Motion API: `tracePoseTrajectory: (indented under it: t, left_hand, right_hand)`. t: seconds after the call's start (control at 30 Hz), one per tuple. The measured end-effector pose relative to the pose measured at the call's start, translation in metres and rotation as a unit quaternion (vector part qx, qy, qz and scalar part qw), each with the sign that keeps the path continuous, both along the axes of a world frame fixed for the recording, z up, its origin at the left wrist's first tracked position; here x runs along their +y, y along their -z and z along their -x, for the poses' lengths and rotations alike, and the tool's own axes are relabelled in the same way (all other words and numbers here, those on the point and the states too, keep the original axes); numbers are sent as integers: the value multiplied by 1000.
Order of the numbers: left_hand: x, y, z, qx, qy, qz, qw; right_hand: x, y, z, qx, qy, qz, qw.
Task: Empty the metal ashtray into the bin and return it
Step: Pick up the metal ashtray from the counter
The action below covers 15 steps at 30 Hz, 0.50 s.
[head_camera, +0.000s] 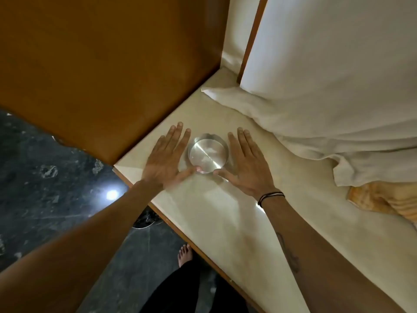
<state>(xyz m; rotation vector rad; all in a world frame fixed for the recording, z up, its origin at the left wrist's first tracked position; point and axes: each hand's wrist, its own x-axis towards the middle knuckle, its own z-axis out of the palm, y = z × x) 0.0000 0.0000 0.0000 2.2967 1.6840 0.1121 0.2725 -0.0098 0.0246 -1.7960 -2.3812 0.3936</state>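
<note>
Round metal ashtray [208,153], upright near the centre of the frame on a pale stone-like ledge [225,222], inside shiny and reflective, a few faint pale smudges on the bottom. To its left, left hand [168,158], flat and spread, palm down, fingers pointing toward the upper part of the frame, thumb tip just at the ashtray's lower rim; somewhat blurred, so contact with the metal hard to judge. To its right, right hand [244,162], likewise flat and spread, palm down on the ledge, thumb tip close to the lower rim. Neither hand closed around anything; both released, ashtray sitting free between them. Dark and pale cords [270,196] around the right wrist, a tattoo [288,254] further down that forearm. Both bare forearms entering from the bottom of the frame. Upper right: white pillow [338,53] and rumpled white bedding [316,132] spilling onto the ledge, a patch of tan patterned fabric [383,199] at the right edge. Upper left: brown panel [101,64] meeting the ledge at its corner. Lower left: dark marbled floor [45,177] with a bright light reflection [112,194], a bare foot [185,254] and black trouser leg [191,290] near the bottom centre.
</note>
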Motion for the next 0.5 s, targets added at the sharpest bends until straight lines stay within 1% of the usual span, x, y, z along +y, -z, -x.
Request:
tracePoseTrajectory:
  t: [0.07,0.13,0.2,0.27,0.37,0.5]
  left_hand:
    - [2,10,3,-34,23,25,999]
    - [3,15,4,-52,37,51,997]
    - [7,19,3,-64,43,79,994]
    - [12,25,5,-80,34,101,991]
    - [15,30,6,-119,1,127,985]
    - [13,21,-1,-178,-34,168,969]
  right_hand:
    - [5,9,2,15,-11,17,1000]
    - [8,10,6,32,-12,41,999]
    - [9,13,8,67,-11,71,995]
    - [8,13,9,94,-13,86,992]
    - [8,18,10,108,4,95,990]
    - [9,19,14,146,31,119,982]
